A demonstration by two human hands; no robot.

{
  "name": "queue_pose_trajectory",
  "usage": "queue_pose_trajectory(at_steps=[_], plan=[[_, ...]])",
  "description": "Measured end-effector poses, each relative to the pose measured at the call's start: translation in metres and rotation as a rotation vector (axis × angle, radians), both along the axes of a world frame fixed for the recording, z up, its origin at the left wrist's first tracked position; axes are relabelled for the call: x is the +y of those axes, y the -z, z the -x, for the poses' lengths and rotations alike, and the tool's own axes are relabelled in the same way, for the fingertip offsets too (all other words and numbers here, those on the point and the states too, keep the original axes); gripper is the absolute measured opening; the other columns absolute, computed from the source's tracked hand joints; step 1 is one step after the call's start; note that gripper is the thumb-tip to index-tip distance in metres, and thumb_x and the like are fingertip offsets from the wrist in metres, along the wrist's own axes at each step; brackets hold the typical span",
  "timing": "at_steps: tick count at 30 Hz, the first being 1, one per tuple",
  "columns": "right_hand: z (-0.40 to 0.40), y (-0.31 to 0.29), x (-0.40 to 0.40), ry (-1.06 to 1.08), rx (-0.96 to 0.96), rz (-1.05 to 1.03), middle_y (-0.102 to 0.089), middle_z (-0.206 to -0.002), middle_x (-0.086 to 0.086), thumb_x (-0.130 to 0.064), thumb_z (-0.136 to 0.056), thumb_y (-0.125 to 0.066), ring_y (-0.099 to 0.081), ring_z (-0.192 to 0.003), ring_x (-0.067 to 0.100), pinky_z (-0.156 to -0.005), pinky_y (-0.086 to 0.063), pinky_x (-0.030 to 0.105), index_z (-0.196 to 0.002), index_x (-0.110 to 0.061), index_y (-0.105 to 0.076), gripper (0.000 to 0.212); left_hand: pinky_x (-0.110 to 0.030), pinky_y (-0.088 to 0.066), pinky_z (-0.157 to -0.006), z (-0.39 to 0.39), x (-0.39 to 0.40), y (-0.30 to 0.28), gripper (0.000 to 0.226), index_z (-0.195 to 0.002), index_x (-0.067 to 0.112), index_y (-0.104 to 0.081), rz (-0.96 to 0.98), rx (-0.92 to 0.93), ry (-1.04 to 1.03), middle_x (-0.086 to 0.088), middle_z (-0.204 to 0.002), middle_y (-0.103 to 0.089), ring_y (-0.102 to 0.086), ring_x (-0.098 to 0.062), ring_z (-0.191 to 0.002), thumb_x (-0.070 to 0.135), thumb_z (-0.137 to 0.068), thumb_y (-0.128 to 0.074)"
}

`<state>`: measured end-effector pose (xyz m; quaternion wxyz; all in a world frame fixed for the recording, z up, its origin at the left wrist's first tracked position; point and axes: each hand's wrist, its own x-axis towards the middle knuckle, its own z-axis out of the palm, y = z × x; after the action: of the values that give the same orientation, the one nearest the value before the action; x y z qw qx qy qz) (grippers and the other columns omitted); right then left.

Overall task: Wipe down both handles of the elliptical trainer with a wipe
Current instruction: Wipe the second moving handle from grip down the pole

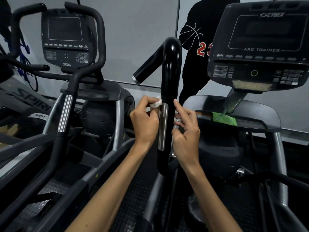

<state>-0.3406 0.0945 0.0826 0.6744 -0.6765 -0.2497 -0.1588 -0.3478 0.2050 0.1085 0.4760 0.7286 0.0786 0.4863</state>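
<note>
Standing upright in the middle of the frame, the black handle (170,77) curves over at its top and ends in a short stub pointing down to the left. A silver metal strip (163,126) runs along its lower left side. The left hand (144,121) sits just left of the handle, its fingers (151,104) curled and clamped on a crumpled white wipe (156,103), which is pressed against the handle where the strip begins. The right hand (186,129) is just right of the handle, its fingers loosely bent and spread apart, holding nothing; whether they touch the handle I cannot tell. In the upper right of the frame is a console (260,47) marked ARC TRAINER, and below it a green packet (224,118) lies on a dark ledge (260,114). In the upper left stands a second machine (66,47) with its own screen and curved grips. Behind the handle, a dark silhouette figure (195,47) with a red number shows on the grey wall.
</note>
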Motion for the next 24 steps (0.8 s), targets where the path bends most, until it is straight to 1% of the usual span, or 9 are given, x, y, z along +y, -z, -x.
queue_pose_trajectory(at_steps=[2, 4, 7, 10, 12, 16, 19, 20, 24], plan=[[0.001, -0.001, 0.001, 0.006, 0.005, -0.007, -0.05, -0.115, -0.009, 0.01, -0.073, -0.041, -0.055, -0.105, 0.015, -0.094, -0.049, 0.025, -0.145, -0.027, -0.056, 0.082, -0.016, -0.05, -0.069, 0.003, 0.001, 0.005, 0.032, -0.079, 0.028, -0.061, 0.024, 0.048, 0.028, 0.016, -0.084, -0.07, -0.066, 0.001, -0.076, 0.0, -0.093, -0.066], [0.002, -0.002, 0.002, 0.018, 0.013, -0.01, -0.05, -0.115, -0.008, 0.009, -0.072, -0.041, -0.055, -0.104, 0.014, -0.094, -0.049, 0.024, -0.145, -0.028, -0.056, 0.083, -0.024, -0.053, -0.067, 0.001, 0.01, 0.002, 0.031, -0.077, 0.031, -0.061, 0.012, 0.096, 0.064, 0.015, -0.082, -0.071, -0.066, -0.002, -0.073, 0.006, -0.094, -0.069], [0.002, -0.001, 0.004, 0.033, 0.009, -0.012, -0.05, -0.117, -0.003, 0.012, -0.072, -0.042, -0.057, -0.105, 0.017, -0.098, -0.05, 0.026, -0.146, -0.026, -0.055, 0.084, -0.031, -0.057, -0.071, 0.0, 0.009, -0.005, 0.013, -0.084, 0.018, -0.069, -0.028, 0.025, 0.028, 0.011, -0.085, -0.072, -0.068, -0.008, -0.079, 0.008, -0.093, -0.07], [0.002, 0.0, 0.003, 0.019, 0.011, -0.012, -0.051, -0.119, -0.004, 0.019, -0.074, -0.044, -0.058, -0.111, 0.016, -0.1, -0.049, 0.024, -0.145, -0.024, -0.056, 0.084, -0.025, -0.053, -0.071, 0.009, -0.01, 0.012, 0.015, -0.09, 0.005, -0.073, -0.219, -0.092, -0.118, 0.002, -0.087, -0.069, -0.065, -0.015, -0.079, -0.009, -0.087, -0.068], [0.001, 0.0, 0.001, 0.007, 0.014, -0.01, -0.052, -0.121, -0.004, 0.022, -0.075, -0.045, -0.058, -0.114, 0.015, -0.099, -0.049, 0.021, -0.144, -0.024, -0.057, 0.084, -0.026, -0.052, -0.069, 0.014, -0.013, 0.026, 0.021, -0.091, 0.002, -0.076, -0.344, -0.134, -0.156, -0.004, -0.085, -0.068, -0.065, -0.019, -0.077, -0.015, -0.083, -0.068], [0.0, -0.001, 0.001, 0.003, 0.015, -0.028, -0.054, -0.122, -0.003, 0.024, -0.074, -0.045, -0.06, -0.114, 0.015, -0.096, -0.048, 0.019, -0.141, -0.025, -0.059, 0.084, -0.028, -0.055, -0.071, 0.005, -0.009, 0.011, 0.014, -0.094, 0.003, -0.078, -0.375, -0.237, -0.183, -0.007, -0.088, -0.07, -0.067, -0.02, -0.08, -0.007, -0.089, -0.068], [0.0, -0.001, -0.001, -0.009, 0.02, -0.039, -0.056, -0.125, -0.006, 0.024, -0.077, -0.045, -0.06, -0.116, 0.012, -0.096, -0.049, 0.02, -0.139, -0.024, -0.06, 0.08, -0.029, -0.057, -0.081, 0.002, -0.011, 0.02, 0.013, -0.1, 0.001, -0.079, -0.632, -0.281, -0.192, -0.01, -0.097, -0.074, -0.068, -0.025, -0.089, -0.005, -0.091, -0.072], [0.0, -0.002, -0.003, -0.017, 0.02, -0.035, -0.056, -0.126, -0.006, 0.024, -0.079, -0.045, -0.06, -0.118, 0.012, -0.097, -0.049, 0.021, -0.139, -0.024, -0.061, 0.079, -0.03, -0.057, -0.084, 0.003, -0.008, 0.027, 0.014, -0.101, 0.001, -0.079, -0.665, -0.282, -0.176, -0.01, -0.099, -0.075, -0.068, -0.025, -0.092, -0.005, -0.089, -0.074], [0.001, -0.003, -0.005, -0.038, 0.037, -0.023, -0.056, -0.126, -0.006, 0.023, -0.08, -0.044, -0.058, -0.121, 0.012, -0.097, -0.049, 0.019, -0.14, -0.025, -0.061, 0.079, -0.024, -0.054, -0.084, 0.007, 0.006, 0.026, 0.013, -0.098, 0.002, -0.08, -0.524, -0.271, -0.154, -0.009, -0.094, -0.075, -0.069, -0.023, -0.087, 0.004, -0.094, -0.068]])
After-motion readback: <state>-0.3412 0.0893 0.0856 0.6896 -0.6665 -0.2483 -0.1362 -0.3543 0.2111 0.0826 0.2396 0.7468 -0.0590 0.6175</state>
